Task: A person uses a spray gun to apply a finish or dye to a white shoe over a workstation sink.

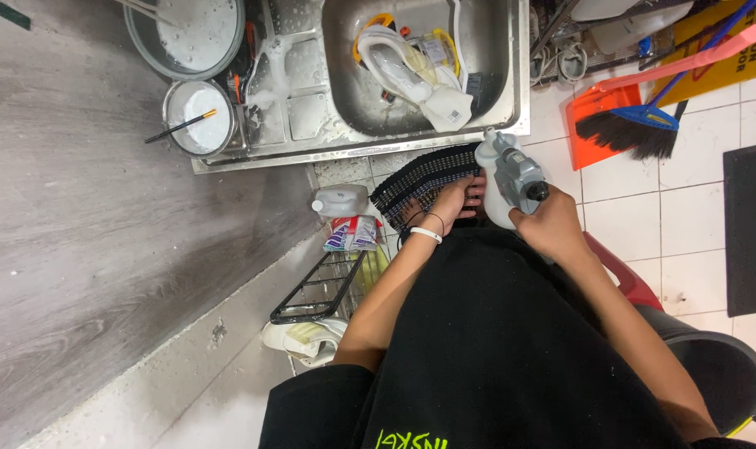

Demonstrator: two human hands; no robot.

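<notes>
Black woven fabric (420,179) is lying at the frame's centre, below the steel sink (511,100); the left hand (453,204) is pressing it, fingers seemingly curled. The right hand (553,224) is gripping a grey spray bottle (511,179) just beside it.

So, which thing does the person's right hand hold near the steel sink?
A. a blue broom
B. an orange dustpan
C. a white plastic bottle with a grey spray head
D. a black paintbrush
C: the right hand grips the white plastic bottle with a grey spray head, in front of the steel sink.
</notes>
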